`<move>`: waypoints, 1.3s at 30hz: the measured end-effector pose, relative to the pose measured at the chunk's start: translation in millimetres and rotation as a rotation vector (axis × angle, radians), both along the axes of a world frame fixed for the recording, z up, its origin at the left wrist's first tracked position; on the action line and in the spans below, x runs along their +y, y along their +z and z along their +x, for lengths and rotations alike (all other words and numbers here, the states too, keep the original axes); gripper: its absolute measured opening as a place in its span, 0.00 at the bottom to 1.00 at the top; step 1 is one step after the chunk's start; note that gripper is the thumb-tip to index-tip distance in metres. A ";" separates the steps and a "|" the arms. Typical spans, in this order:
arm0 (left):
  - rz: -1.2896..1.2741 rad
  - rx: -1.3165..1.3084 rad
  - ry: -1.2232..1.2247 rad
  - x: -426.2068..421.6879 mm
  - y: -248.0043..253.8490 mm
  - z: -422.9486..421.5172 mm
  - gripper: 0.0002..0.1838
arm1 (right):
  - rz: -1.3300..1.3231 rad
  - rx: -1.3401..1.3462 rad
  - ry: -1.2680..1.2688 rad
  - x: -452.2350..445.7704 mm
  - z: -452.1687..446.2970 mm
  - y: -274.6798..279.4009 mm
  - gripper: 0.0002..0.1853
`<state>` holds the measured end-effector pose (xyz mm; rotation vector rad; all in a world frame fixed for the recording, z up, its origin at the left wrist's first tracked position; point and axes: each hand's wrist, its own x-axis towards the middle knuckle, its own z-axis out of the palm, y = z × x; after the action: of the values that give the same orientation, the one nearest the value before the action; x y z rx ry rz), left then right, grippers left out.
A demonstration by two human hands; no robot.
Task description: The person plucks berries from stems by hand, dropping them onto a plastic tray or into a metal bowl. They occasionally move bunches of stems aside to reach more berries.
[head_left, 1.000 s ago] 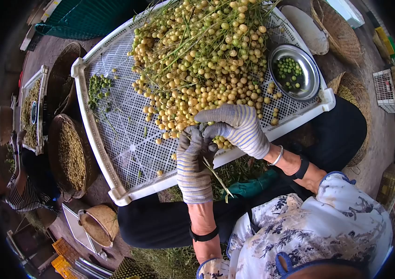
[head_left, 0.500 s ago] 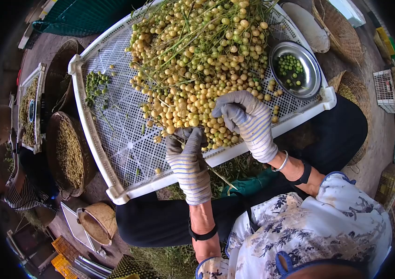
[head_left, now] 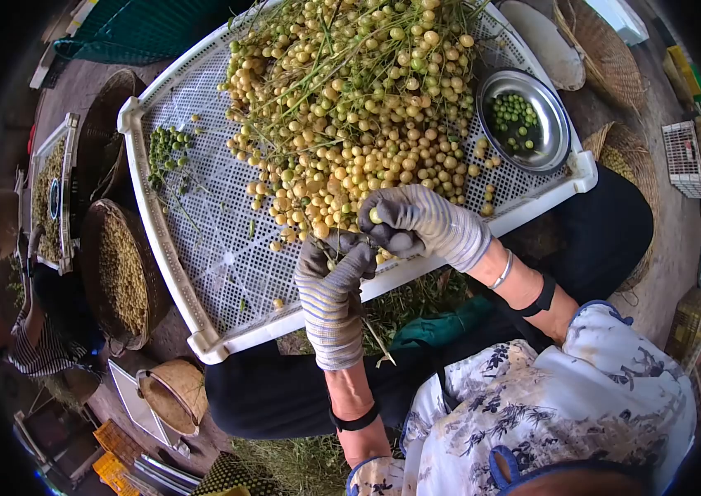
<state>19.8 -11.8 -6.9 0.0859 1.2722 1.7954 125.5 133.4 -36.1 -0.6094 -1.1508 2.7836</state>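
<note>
My left hand (head_left: 335,266), in a striped glove with grey fingers, is closed around a thin stem (head_left: 377,337) whose pale end sticks out below it. My right hand (head_left: 412,221), gloved the same way, pinches a small round yellow-green fruit (head_left: 376,216) right beside the left fingers. Both hands are over the near edge of a white perforated tray (head_left: 230,273). A big heap of round yellow fruits (head_left: 350,124), many on green stems, lies on the tray just beyond my fingers. Part of the stem is hidden inside the left glove.
On the tray's right sits a steel bowl (head_left: 563,136) holding green fruits; a green bunch (head_left: 170,153) lies at the left. Baskets stand around, one full of yellow fruits (head_left: 123,269). A co-worker in a striped top (head_left: 40,343) is at far left, near another tray (head_left: 51,202).
My right hand has moved left and down, from over the heap's edge to beside my left hand, and a fruit now shows in its fingers. The left hand keeps the stem, whose end swung slightly.
</note>
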 end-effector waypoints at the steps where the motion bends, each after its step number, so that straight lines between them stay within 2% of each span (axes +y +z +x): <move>1: -0.002 -0.001 -0.003 -1.6 0.4 -1.1 0.10 | -0.083 0.036 -0.018 1.4 2.2 -3.0 0.21; 2: 0.028 0.004 -0.020 -3.8 -3.3 -2.9 0.11 | -0.096 0.036 0.013 7.0 2.9 5.0 0.22; 4: 0.022 0.011 -0.075 -7.9 -3.4 -4.6 0.12 | -0.029 -0.019 -0.125 0.2 -10.0 8.0 0.28; 6: 0.047 0.004 -0.102 -7.2 -5.7 -3.9 0.12 | 0.021 0.036 -0.081 5.2 -11.7 15.8 0.32; 9: -0.023 0.024 -0.124 -4.6 3.6 -0.3 0.12 | 0.038 0.111 -0.067 4.2 -23.1 3.9 0.31; 13: -0.133 0.012 -0.070 -3.0 15.1 4.4 0.10 | -0.046 0.239 -0.063 9.5 -24.0 -9.1 0.24; 14: -0.131 -0.012 -0.066 -6.7 12.3 2.5 0.11 | 0.011 0.206 -0.092 9.4 -21.6 -5.6 0.21; 17: -0.185 0.013 0.021 -9.3 10.1 1.2 0.10 | 0.950 -0.007 -0.130 16.5 -22.0 -7.7 0.19; 18: -0.213 0.039 -0.005 -12.3 9.6 -0.7 0.10 | 0.958 -0.122 -0.095 20.0 -20.2 -3.3 0.18; 19: -0.251 0.057 0.033 -12.6 10.7 -0.5 0.09 | 0.965 0.011 -0.153 25.5 -18.7 -4.4 0.18; 21: -0.326 0.092 0.107 -11.9 14.5 1.1 0.09 | 0.313 -0.042 -0.208 38.7 -8.8 4.2 0.17; 22: -0.331 0.133 0.046 -15.7 14.0 -2.9 0.09 | 0.544 -0.153 -0.252 39.5 -10.4 8.5 0.15; 25: -0.375 0.194 0.088 -7.8 13.6 2.3 0.09 | 0.536 -0.098 -0.166 35.7 -16.0 16.2 0.13; 26: -0.382 0.252 0.067 -7.9 6.0 2.9 0.11 | 0.578 -0.146 -0.067 27.9 -17.6 25.3 0.14; 27: -0.399 0.267 0.051 -6.8 2.7 4.5 0.12 | 0.715 -0.048 -0.069 17.8 -24.5 20.9 0.17; 29: -0.432 0.299 0.023 -4.0 -0.4 10.4 0.14 | 0.898 -0.169 0.154 5.8 -29.3 26.9 0.18; 31: -0.412 0.327 0.026 -1.9 4.5 14.7 0.14 | 1.158 -0.007 0.026 -6.9 -33.1 17.5 0.16; 33: -0.431 0.371 0.022 -6.5 -1.3 14.9 0.15 | 1.280 -0.021 0.065 -12.4 -32.4 17.1 0.15; 36: -0.425 0.397 -0.002 -9.1 -9.5 15.0 0.15 | 1.203 -0.008 0.067 -13.8 -31.4 16.7 0.14; 37: -0.420 0.387 -0.017 -9.8 -9.7 15.0 0.16 | 1.065 -0.048 0.033 -11.6 -30.6 16.5 0.15; 38: -0.412 0.288 -0.100 -11.3 -3.3 11.2 0.12 | 0.926 -0.087 0.001 -7.4 -29.3 16.0 0.15; 39: -0.285 0.155 -0.093 -12.8 0.8 7.2 0.10 | 0.785 -0.123 -0.029 -3.9 -27.9 16.6 0.16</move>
<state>27.0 -24.6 -6.1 0.1238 1.5968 1.5365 97.5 129.5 -19.5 -0.6786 -2.0440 2.0103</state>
